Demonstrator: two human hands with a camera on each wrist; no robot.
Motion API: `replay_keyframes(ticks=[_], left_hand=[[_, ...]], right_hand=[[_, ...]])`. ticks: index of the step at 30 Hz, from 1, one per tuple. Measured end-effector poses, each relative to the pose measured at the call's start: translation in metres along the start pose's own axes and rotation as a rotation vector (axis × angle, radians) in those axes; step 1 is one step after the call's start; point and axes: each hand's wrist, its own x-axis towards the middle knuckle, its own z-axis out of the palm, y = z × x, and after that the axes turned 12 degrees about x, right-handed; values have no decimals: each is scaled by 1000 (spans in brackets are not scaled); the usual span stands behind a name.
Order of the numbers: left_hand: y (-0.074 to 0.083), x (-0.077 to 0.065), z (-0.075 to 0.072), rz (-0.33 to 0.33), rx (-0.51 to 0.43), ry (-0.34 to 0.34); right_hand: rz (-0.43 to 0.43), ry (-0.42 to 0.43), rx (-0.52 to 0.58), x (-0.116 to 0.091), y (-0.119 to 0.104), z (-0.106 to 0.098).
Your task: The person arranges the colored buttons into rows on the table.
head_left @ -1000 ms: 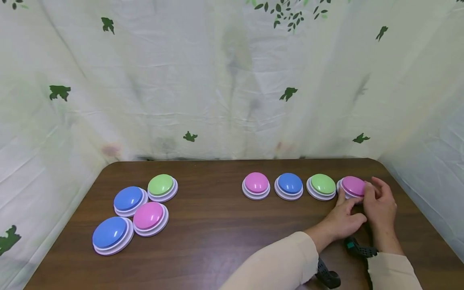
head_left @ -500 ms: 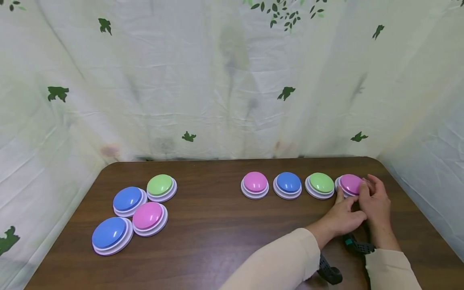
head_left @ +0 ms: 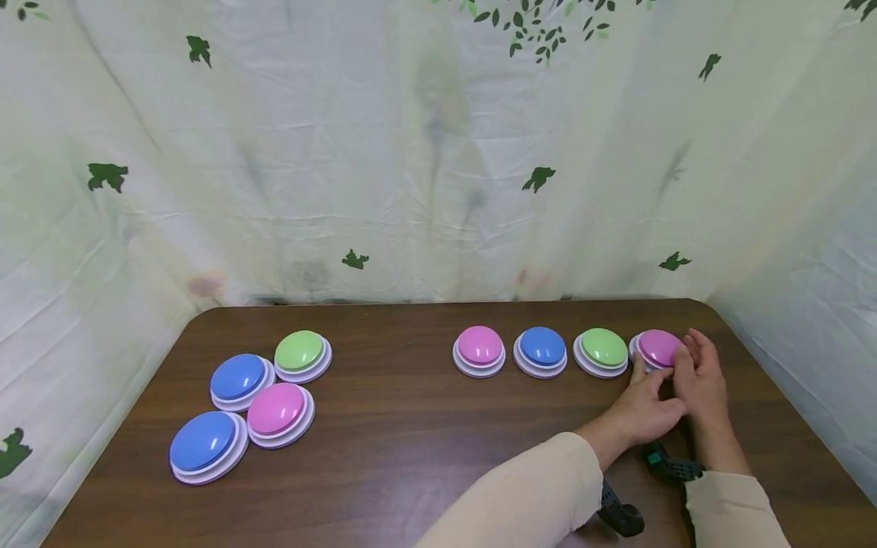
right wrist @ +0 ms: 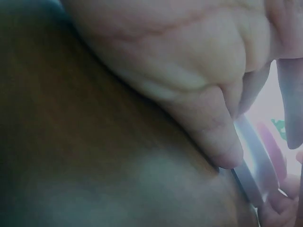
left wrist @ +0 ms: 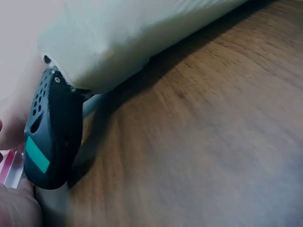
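At the right end of a row on the wooden table sits a pink push button on a round white base. My left hand holds this base at its left and near sides, the fingers partly covering it. From the right, my right hand grips the same button with its fingertips. The right wrist view has a fingertip against the base. A green button stands just left of the pink one, then a blue button and another pink button.
Farther left lies a cluster: a green button, two blue buttons, one of them nearest the front, and a pink button. A white curtain with leaf prints hangs behind the table. Dark wrist devices sit under the sleeves.
Both hands and the rightmost pink button have shifted slightly left, nearer to the green button. The other buttons keep their places, with a small drift of the view.
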Motion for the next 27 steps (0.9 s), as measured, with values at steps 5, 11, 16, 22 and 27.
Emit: replay_keyframes(ticks=[5,11,16,22,27], left_hand=[[-6,-12,-2,97,21,-9],[-19,-38,-7,258,-49,7],[-26,-68,-18,368,-120,34],[-42,-105,-38,445,53,296],[-69,-148,-68,433,82,429]], right_hand=[[-36,158,60,-8,-1,3],[-197,328,122,-28,-7,12],[-462,434,161,-51,-13,30],[-685,365,272,-86,-26,68],[-623,15,406,-133,-34,110]])
